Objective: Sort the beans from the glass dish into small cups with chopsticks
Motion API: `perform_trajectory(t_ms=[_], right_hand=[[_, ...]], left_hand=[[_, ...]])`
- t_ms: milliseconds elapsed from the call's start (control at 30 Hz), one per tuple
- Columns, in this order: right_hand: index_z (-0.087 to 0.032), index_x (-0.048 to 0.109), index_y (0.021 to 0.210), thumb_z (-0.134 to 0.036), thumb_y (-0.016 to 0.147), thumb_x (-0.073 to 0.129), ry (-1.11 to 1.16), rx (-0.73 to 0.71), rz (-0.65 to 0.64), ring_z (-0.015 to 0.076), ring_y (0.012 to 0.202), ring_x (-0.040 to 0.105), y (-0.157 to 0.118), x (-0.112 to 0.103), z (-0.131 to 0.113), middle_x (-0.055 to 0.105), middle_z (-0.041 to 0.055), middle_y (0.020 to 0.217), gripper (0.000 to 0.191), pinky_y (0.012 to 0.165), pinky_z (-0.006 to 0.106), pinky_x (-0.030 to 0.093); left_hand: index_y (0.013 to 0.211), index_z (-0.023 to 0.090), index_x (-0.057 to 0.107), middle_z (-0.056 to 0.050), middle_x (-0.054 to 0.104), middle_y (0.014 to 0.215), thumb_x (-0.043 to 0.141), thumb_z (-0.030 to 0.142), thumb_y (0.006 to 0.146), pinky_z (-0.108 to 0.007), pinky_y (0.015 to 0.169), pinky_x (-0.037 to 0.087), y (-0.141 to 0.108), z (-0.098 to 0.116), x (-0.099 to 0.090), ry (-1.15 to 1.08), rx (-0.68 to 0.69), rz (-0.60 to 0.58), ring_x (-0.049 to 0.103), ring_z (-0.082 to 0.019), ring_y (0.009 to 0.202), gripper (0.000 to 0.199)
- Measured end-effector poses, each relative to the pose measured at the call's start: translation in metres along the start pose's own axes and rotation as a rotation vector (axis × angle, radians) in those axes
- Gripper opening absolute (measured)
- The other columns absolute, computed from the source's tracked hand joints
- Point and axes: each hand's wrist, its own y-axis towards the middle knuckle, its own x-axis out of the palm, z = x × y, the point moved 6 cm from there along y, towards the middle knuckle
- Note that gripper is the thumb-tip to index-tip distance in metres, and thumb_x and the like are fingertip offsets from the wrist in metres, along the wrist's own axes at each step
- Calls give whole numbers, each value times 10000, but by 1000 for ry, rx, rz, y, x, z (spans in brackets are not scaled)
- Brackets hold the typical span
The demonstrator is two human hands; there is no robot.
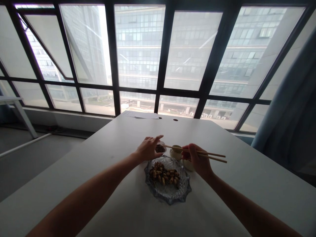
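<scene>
Both hands at work over a white tabletop (106,154), on the far side of a scalloped glass plate (185,192). The left hand (147,148) is spread, thumb well apart from forefinger, at the left of a small bowl (165,150) with dark contents (160,148); whether its digits press on the rim cannot be told from here. The right hand (197,161) is closed round a pair of chopsticks (212,154).

Principal relation: the bowl lies between the two hands, leftward of the right and just beside the left, which is clearly the nearer. The chopsticks bridge the remaining gap. Their long axis runs almost crosswise to the person, thick ends jutting out to the right past the right hand, thin ends directed left; one stick reaches visually to the bowl, while the other's tip is hard to make out. Their line crosses that of a pale cup (175,154), which stands between bowl and right hand. A second pale container (188,165) is partly hidden by that hand. Nearer to the person than the bowl, the plate carries brown oblong pieces (165,175), heaped mostly over its far half.
</scene>
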Motion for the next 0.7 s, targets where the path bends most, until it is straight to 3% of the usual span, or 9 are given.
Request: perform_trajectory(t_ms=[133,233,300,433,567,700], right_hand=[[-167,666,554,-810,645,624,-50,146,-203,135,303,514,-20,-11,-12,588,37,392,650,332,242,389],[-145,661,558,-774,675,635,-107,263,-388,132,282,519,-37,-9,-9,588,45,382,640,302,206,338],[-146,670,590,-745,697,643,-117,270,-423,133,296,536,-41,-7,-3,601,39,399,609,308,198,348],[-159,687,630,-703,721,662,-89,160,-309,144,347,559,-36,-7,11,630,32,449,552,348,236,424],[-166,698,664,-693,714,685,-59,71,-172,155,384,568,-28,-16,16,635,33,471,530,379,260,443],[-174,687,637,-722,707,665,-65,56,-105,154,355,556,-26,-26,4,621,30,448,553,361,259,432]], left_hand=[[1391,170,372,-142,711,1129,746,426,713,-502,1012,399,8,-6,8,23,-67,-66,659,-333,1054,815],[1382,145,387,-148,724,1088,745,446,714,-518,1024,369,14,-10,12,30,-130,-141,658,-344,1061,816],[1369,142,411,-164,716,1105,736,491,720,-541,1029,352,16,-10,10,32,-146,-171,645,-355,1087,806],[1295,167,512,-168,665,1219,640,583,793,-552,1045,335,3,-13,-7,39,-121,-111,604,-349,1151,664],[1188,183,600,-130,675,1186,504,600,888,-520,1018,390,-29,-31,-27,49,-162,18,607,-310,1127,523],[1167,177,594,-138,674,1142,467,624,895,-485,936,467,-66,-58,-26,-40,-274,121,635,-290,1040,537]])
